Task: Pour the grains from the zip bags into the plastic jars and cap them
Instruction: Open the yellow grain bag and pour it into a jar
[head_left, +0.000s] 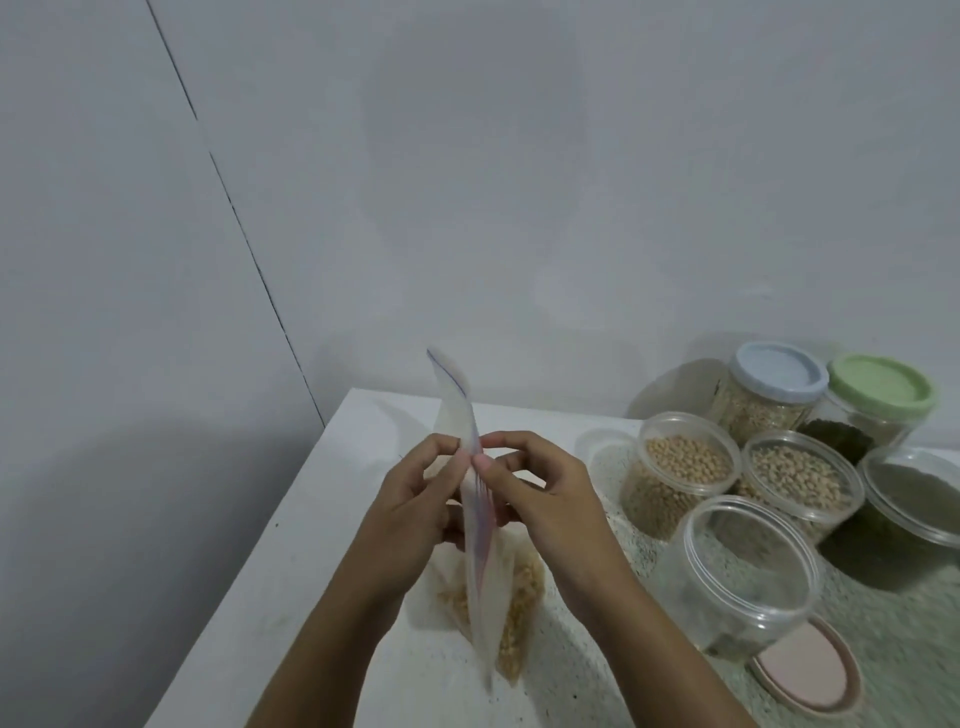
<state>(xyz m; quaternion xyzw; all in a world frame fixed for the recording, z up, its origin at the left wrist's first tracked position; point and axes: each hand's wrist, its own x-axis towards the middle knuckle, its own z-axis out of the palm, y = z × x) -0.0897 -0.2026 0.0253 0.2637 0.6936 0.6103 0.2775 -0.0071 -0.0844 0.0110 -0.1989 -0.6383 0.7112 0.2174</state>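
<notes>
A clear zip bag (480, 597) holding yellow grains in its lower part stands edge-on above the white table (322, 545). My left hand (415, 514) pinches the bag's zip strip from the left. My right hand (540, 493) pinches the same strip from the right, thumb against it. An empty clear plastic jar (748, 571) stands open just right of my right wrist. A pink lid (808, 670) lies flat on the table below that jar.
Behind the empty jar stand two open jars of beige grains (680, 467) (800, 478) and an open jar of dark green grains (914, 509). Further back are a blue-lidded jar (774, 384) and a green-lidded jar (883, 395). The table's left edge drops off beside a wall.
</notes>
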